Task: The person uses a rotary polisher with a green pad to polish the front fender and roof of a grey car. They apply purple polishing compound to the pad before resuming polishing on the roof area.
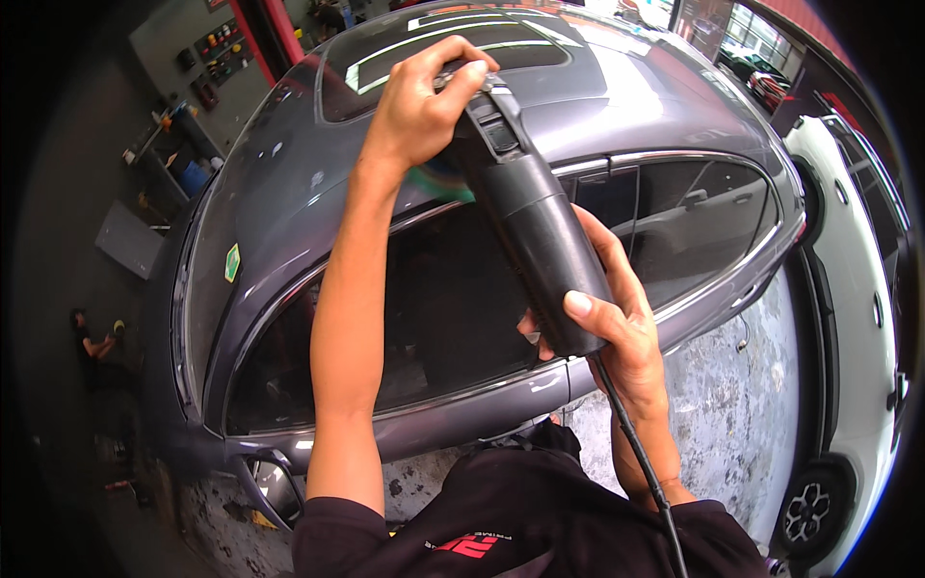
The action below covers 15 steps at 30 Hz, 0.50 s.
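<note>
A black corded car polisher [535, 217] is held slantwise over the side of a dark grey car [665, 125]. My left hand [424, 106] is wrapped over the polisher's head, at its far end. Around the rear of its body closes my right hand [621, 313], the thumb on top and fingers underneath. Beneath the head, a green pad [441, 185] shows in part, by the roof edge above the side windows; whether it touches the paint I cannot tell. From the rear of the polisher a black cord [631, 438] runs down past my right forearm.
A white car [853, 279] stands close on the right. The grey car's side mirror [275, 489] juts out at the lower left. At the far left another person [93, 342] is by the wall, near a shelf [183, 159]. A red post [262, 39] rises behind the car.
</note>
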Available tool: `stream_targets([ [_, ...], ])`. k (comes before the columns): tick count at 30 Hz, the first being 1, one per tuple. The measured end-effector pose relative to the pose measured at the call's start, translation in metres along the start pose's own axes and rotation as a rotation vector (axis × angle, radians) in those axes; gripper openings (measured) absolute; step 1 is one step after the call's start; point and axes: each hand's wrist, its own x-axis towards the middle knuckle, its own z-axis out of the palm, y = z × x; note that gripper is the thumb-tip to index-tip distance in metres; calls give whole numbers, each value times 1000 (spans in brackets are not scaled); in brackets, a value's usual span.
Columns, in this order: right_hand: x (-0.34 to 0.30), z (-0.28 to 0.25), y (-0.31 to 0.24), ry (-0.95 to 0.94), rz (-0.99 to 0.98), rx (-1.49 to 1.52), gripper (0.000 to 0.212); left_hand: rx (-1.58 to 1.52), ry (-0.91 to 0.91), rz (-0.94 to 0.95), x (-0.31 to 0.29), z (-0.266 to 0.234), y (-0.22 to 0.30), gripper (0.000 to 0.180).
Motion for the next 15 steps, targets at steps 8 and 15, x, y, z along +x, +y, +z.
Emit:
stream_targets([
  [8, 3, 0, 1, -63, -5, -35, 90, 45, 114, -32, -16, -7, 8, 36],
  [15, 11, 2, 2, -88, -25, -119, 94, 105, 166, -104, -29, -20, 11, 37],
])
